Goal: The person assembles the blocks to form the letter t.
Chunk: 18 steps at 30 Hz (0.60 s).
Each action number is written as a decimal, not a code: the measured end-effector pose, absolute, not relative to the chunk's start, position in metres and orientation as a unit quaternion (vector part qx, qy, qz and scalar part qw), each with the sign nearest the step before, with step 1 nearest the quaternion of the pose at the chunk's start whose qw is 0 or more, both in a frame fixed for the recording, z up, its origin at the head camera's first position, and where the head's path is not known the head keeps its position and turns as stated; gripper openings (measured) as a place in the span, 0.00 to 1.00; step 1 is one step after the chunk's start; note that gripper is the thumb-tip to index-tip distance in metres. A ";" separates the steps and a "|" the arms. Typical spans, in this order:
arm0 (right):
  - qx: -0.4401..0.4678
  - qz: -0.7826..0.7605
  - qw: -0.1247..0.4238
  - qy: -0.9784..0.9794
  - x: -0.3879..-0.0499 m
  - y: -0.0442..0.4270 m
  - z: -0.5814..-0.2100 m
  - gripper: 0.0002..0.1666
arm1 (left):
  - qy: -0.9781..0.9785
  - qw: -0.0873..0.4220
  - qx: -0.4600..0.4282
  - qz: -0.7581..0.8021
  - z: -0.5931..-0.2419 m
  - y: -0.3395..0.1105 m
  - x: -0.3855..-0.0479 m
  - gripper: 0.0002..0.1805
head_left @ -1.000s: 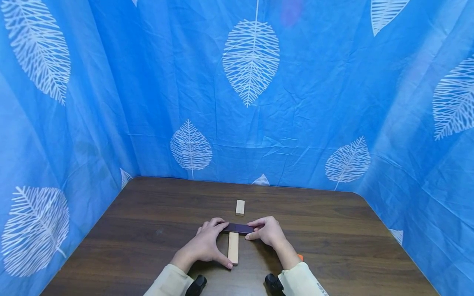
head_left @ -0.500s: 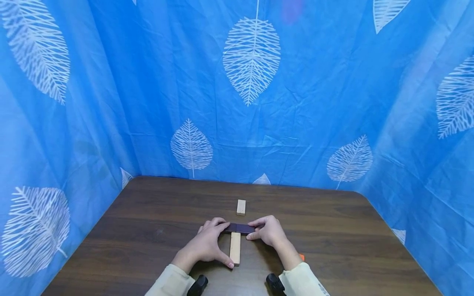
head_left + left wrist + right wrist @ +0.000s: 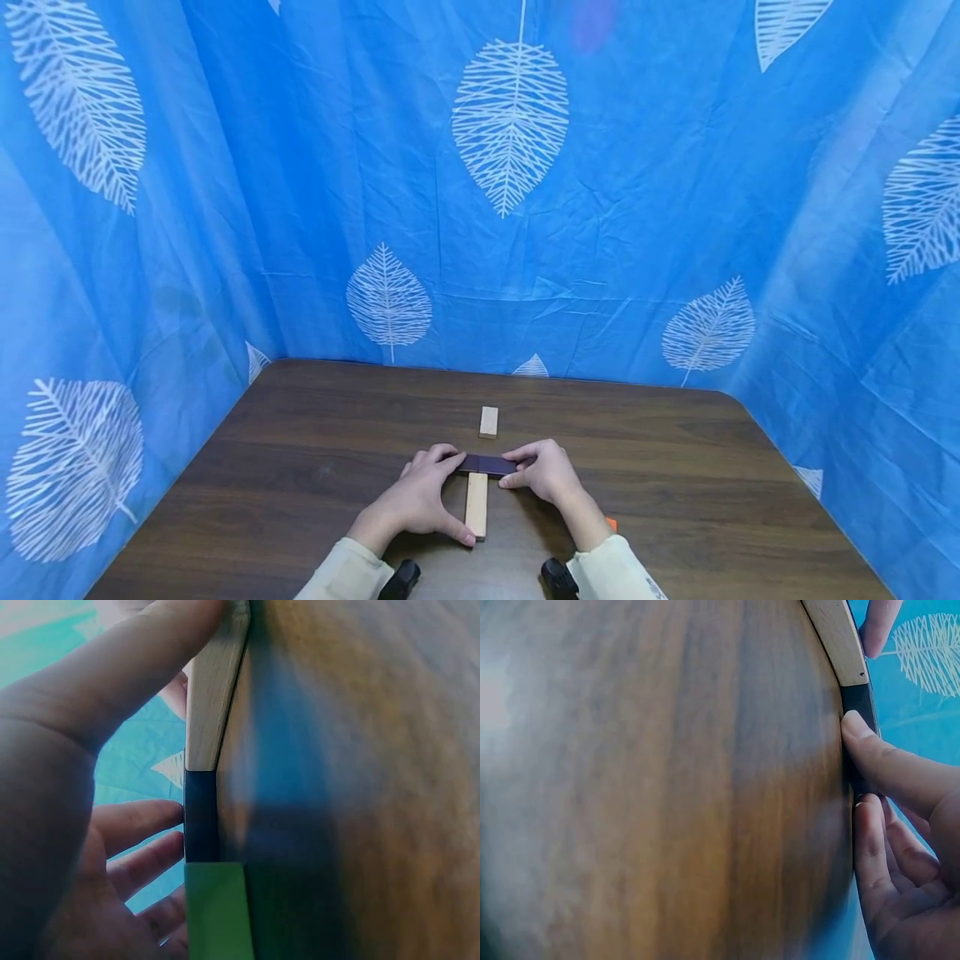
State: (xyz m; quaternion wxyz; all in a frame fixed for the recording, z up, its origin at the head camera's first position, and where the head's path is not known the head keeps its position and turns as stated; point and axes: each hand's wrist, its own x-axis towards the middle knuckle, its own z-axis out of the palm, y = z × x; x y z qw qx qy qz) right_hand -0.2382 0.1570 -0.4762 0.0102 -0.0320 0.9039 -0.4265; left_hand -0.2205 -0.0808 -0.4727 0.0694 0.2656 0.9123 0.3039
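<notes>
In the head view, a pale wooden block [image 3: 476, 505] lies lengthwise below a crosswise row of dark blocks. My left hand [image 3: 422, 498] spans the left side. Its thumb touches the near end of the pale block, and its fairly straight fingers reach the left part of the dark row. A green block [image 3: 217, 907] shows beside the dark block [image 3: 201, 817] in the left wrist view; the hand hides it from the head view. My right hand [image 3: 549, 471] pinches the right-hand dark purple block [image 3: 495, 465] between thumb and fingers.
A short pale block [image 3: 488, 422] stands alone beyond the dark row. Part of an orange thing [image 3: 612, 524] peeks out beside the right forearm. The brown wooden table [image 3: 300, 467] meets a blue curtain [image 3: 622, 233] with white leaf prints along its back and sides.
</notes>
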 end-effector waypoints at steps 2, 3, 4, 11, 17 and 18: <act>-0.031 -0.428 0.010 0.903 -0.238 0.157 -0.476 0.21 | 0.912 0.069 0.266 0.306 -0.472 -0.081 -0.220 0.66; -0.030 -0.428 0.010 0.903 -0.238 0.157 -0.476 0.21 | 0.912 0.070 0.265 0.307 -0.472 -0.081 -0.219 0.66; -0.029 -0.427 0.009 0.904 -0.237 0.157 -0.476 0.21 | 0.911 0.070 0.264 0.308 -0.473 -0.081 -0.219 0.66; -0.021 -0.435 0.014 0.900 -0.233 0.155 -0.478 0.22 | 0.909 0.072 0.268 0.310 -0.474 -0.081 -0.217 0.65; -0.021 -0.433 0.006 0.901 -0.234 0.156 -0.478 0.22 | 0.909 0.073 0.267 0.312 -0.474 -0.080 -0.218 0.65; -0.022 -0.432 0.005 0.902 -0.234 0.156 -0.478 0.22 | 0.909 0.073 0.267 0.311 -0.474 -0.079 -0.219 0.65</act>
